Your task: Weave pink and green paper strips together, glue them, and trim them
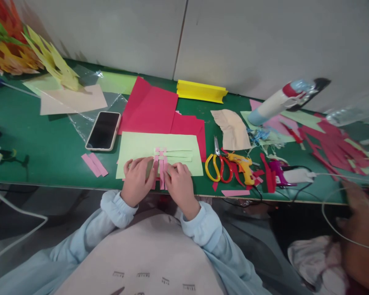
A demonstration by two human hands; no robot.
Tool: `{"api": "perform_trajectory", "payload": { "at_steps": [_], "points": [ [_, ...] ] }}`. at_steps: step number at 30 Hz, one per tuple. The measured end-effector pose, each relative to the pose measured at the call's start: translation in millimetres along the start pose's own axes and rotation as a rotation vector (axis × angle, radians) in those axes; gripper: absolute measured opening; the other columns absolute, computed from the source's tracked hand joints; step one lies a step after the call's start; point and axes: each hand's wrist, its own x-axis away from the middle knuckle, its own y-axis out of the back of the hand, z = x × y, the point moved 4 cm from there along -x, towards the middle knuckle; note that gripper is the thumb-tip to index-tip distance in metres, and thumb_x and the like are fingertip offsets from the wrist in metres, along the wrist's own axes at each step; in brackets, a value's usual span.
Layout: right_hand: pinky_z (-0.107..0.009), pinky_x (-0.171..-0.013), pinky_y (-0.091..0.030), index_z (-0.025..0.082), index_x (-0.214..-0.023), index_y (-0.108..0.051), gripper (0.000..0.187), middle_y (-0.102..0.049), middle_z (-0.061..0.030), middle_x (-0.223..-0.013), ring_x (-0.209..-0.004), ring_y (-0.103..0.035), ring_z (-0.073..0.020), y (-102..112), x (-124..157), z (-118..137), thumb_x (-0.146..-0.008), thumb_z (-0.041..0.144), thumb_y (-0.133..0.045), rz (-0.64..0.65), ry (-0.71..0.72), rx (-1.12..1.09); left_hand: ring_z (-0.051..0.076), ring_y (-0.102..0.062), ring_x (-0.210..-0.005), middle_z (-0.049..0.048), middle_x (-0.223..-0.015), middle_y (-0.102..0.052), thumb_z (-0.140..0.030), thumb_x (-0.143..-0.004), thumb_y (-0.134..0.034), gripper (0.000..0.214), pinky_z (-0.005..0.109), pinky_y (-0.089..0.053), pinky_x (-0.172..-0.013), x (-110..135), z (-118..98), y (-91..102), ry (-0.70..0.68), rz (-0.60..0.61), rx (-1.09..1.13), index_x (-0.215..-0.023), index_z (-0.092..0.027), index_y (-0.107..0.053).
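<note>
A light green paper sheet (138, 143) lies in front of me at the table's near edge. Pink paper strips (161, 166) cross narrow light green strips (180, 154) on it in a small woven patch. My left hand (138, 178) rests on the sheet's left part, its index finger and thumb closed at the leftmost pink strip. From the other side, my right hand (181, 182) has its fingers bent and closed at the right pink strip. The strips' lower ends hang toward the table edge, and the fingertips partly cover them.
Loose pink strips (94, 164) and a phone (103, 130) lie left. Red paper (150, 102) is behind the sheet. Scissors (217, 162), a yellow glue gun (242, 166) and scraps lie right, with a bottle (270, 106) farther back. Another person's arm (361, 213) is at far right.
</note>
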Motion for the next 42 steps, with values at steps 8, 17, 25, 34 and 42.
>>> {"api": "perform_trajectory", "payload": {
  "at_steps": [8, 17, 25, 34, 42],
  "points": [
    [-0.037, -0.081, -0.046, 0.016, -0.112, -0.064, 0.027, -0.059, -0.0104, -0.098, -0.09, -0.051, -0.0247, -2, 1, 1, -0.096, 0.034, -0.05, 0.012, -0.008, -0.002, 0.026, -0.058, -0.112, 0.0094, -0.119, -0.068, -0.029, -0.095, -0.042, 0.031, 0.048, -0.032, -0.105, 0, -2, -5.8, -0.001, 0.014, 0.025, -0.122, -0.019, -0.055],
    [-0.039, -0.081, -0.046, 0.016, -0.115, -0.063, 0.032, -0.059, -0.0112, -0.1, -0.09, -0.051, -0.0256, -6, 2, 0, -0.096, 0.038, -0.051, -0.017, 0.0, -0.018, 0.028, -0.057, -0.114, 0.0101, -0.117, -0.069, -0.028, -0.094, -0.044, 0.032, 0.049, -0.03, -0.105, 0, 1, -1.8, -0.005, -0.029, -0.016, -0.122, -0.018, -0.056],
    [-0.038, -0.08, -0.046, 0.016, -0.117, -0.062, 0.03, -0.058, -0.0116, -0.1, -0.09, -0.051, -0.0255, -6, 2, 0, -0.096, 0.035, -0.05, -0.011, 0.001, -0.01, 0.027, -0.058, -0.113, 0.0097, -0.118, -0.069, -0.028, -0.095, -0.044, 0.033, 0.05, -0.029, -0.106, 1, -1, -9.8, -0.081, 0.005, -0.007, -0.126, -0.018, -0.053],
    [-0.038, -0.081, -0.047, 0.017, -0.116, -0.063, 0.029, -0.058, -0.0112, -0.099, -0.091, -0.052, -0.0253, -2, 0, -3, -0.096, 0.032, -0.051, -0.006, -0.001, -0.048, 0.029, -0.056, -0.119, 0.0073, -0.124, -0.067, -0.023, -0.093, -0.049, 0.03, 0.053, -0.028, -0.106, 0, -4, -0.5, -0.201, -0.013, -0.099, -0.121, -0.021, -0.058],
    [-0.039, -0.083, -0.048, 0.02, -0.115, -0.066, 0.028, -0.059, -0.0107, -0.103, -0.094, -0.051, -0.0257, 2, 0, -5, -0.092, 0.02, -0.051, 0.067, 0.041, -0.039, 0.03, -0.056, -0.12, 0.0054, -0.121, -0.069, -0.018, -0.092, -0.05, 0.025, 0.058, -0.024, -0.109, 2, -7, 1.2, -0.254, 0.033, -0.186, -0.111, -0.023, -0.066]
  ]
}}
